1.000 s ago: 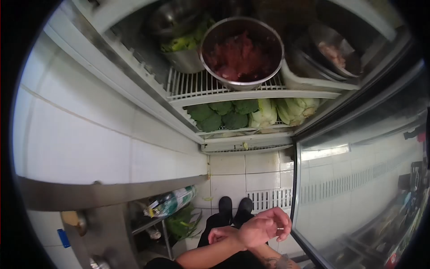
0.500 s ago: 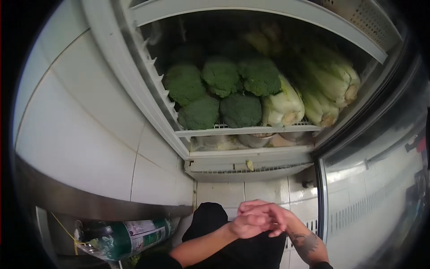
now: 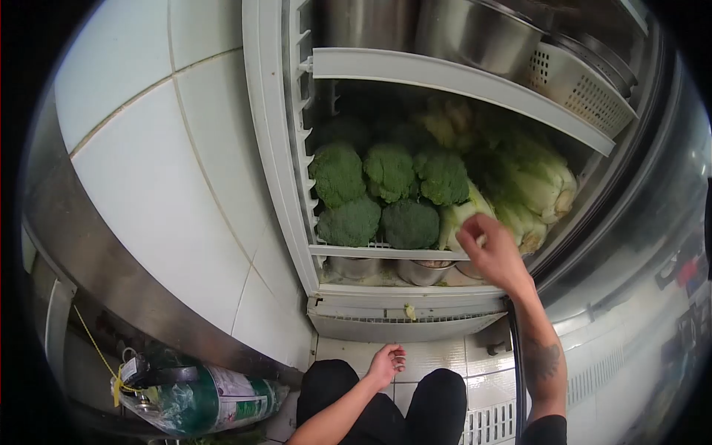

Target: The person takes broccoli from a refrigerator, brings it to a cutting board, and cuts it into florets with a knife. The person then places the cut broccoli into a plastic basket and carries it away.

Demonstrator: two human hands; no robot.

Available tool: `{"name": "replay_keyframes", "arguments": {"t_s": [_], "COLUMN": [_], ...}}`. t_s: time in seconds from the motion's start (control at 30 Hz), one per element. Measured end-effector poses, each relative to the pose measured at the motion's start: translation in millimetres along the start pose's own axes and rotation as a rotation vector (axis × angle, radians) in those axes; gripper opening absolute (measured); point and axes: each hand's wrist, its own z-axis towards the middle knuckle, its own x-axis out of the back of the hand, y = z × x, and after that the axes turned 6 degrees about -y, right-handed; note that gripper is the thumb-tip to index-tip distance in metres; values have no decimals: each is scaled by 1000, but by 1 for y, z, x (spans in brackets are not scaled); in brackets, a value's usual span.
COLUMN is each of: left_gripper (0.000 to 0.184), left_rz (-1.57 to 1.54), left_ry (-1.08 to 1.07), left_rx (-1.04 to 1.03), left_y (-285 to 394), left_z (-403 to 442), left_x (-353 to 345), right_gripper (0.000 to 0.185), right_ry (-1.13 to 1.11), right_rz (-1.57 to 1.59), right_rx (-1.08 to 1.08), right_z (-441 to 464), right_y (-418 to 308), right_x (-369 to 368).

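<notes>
Our right hand (image 3: 495, 252) is at the near edge of the white wire shelf (image 3: 371, 253), in front of a long, pale green leafy vegetable (image 3: 456, 220) that lies just right of the dark green, domed broccoli heads (image 3: 411, 225). To work well here, we judge it best to keep the wrist clear of that edge and the fingers on firm stem rather than loose leaf. Our right fingers are curled, the thumb near them; we cannot tell whether they touch the vegetable or hold anything. Our left hand (image 3: 387, 366), nearer and farther left, is loosely half open, with nothing seen in it.
</notes>
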Motion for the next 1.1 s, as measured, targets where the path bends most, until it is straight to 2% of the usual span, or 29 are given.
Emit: {"name": "replay_keyframes", "arguments": {"t_s": [0.03,0.13,0.17,0.23,0.27,0.33,0.47,0.53,0.57,0.63,0.7,0.73,0.77,0.83,0.87,0.9,0.93,0.97,1.0,1.03,1.07,1.1], "left_gripper": [19,17,17,15,15,14,15,16,16,17,17,18,18,33,33,44,55,55,64,74,74,79], "left_rz": [33,31,27,62,58,57,69,69,68,54,53,57,52,34,30,17,1,-8,-165,-319,-319,-471], "left_ry": [-74,-65,-64,-36,-38,-51,-83,-77,-77,-118,-179,-243,-237,-417,-416,-515,-615,-612,-757,-900,-897,-998], "left_rx": [-22,3,2,-1,-4,-21,-45,-56,-56,-83,-92,-105,-101,-93,-92,-60,-28,-29,35,100,100,115], "left_y": [3,-5,-7,-10,-9,-9,-7,-4,-1,0,7,11,13,16,19,21,23,25,28,31,30,26], "left_z": [-1,6,7,9,10,10,9,5,4,2,-6,-9,-10,-11,-11,-11,-12,-16,-24,-30,-34,-37], "left_x": [-7,-3,-3,-5,-7,-8,-8,-9,-11,-11,-18,-19,-20,-19,-20,-21,-23,-27,-34,-39,-42,-44], "right_gripper": [27,44,44,67,67,82,81,74,74,65,58,55,59,65,71,72,71,69,68,66,67,65], "right_ry": [57,228,224,139,137,-15,28,217,217,452,509,425,377,295,200,149,114,101,55,15,-28,-36], "right_rz": [-73,-160,-160,-274,-276,-339,-280,-221,-221,12,196,364,395,220,281,361,278,150,5,-33,-5,42], "right_rx": [72,214,216,197,202,167,166,127,128,154,155,122,97,154,144,26,33,79,162,101,19,-43], "right_z": [18,80,99,125,130,136,144,143,141,130,107,83,64,19,-4,-27,-49,-66,-79,-92,-106,-116], "right_y": [1,10,15,27,31,36,36,37,36,35,17,-9,-17,-24,-26,-31,-25,-19,-15,-17,-10,-8], "right_x": [3,0,-2,-8,-11,-16,-13,-11,-6,6,18,25,28,29,25,12,-3,-20,-36,-55,-76,-94]}}
